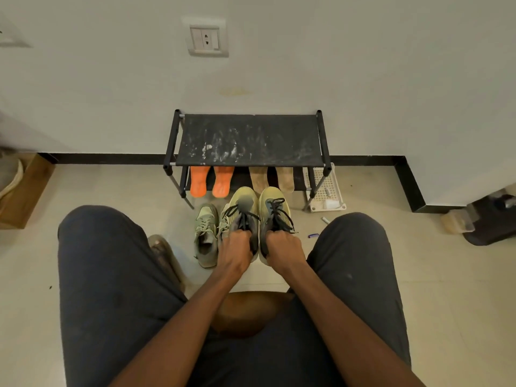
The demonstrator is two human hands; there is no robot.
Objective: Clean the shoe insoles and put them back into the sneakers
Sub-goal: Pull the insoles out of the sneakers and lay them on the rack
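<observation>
**A:** Start at the far left. What lies out beyond the left hand?

**B:** Well off to its left, a cardboard box (26, 188) sits by the wall. Just left of the left hand, a pale green sneaker (206, 238) stands on the floor, and its partner (223, 223) is mostly hidden behind that hand and the shoe it holds.

**A:** And the left hand itself?

**B:** The left hand (234, 254) has its fingers curled down into the collar of the left yellow-and-grey sneaker (243, 216), gripping it at the opening below the black laces.

**A:** The other one?

**B:** The right hand (283, 251) does the same with the right yellow-and-grey sneaker (275, 212), fingers hooked over the collar. The two shoes are side by side between the hands, toes pointing away from the person.

**A:** Where are the insoles?

**B:** Ahead of the hands, on the lower tier of the black shoe rack (251, 139). Two orange insoles (210, 181) lie ahead and left of the left hand; two tan insoles (272, 178) lie straight ahead of both hands, just past the toes of the held sneakers. I cannot tell whether toes and insoles touch.

**A:** Further right?

**B:** Ahead and right of the right hand, a white perforated tray (326, 188) rests against the rack's leg. Nearer, just right of that hand, a small white tube (325, 220) and a small purple object (313, 235) lie on the floor.
</observation>
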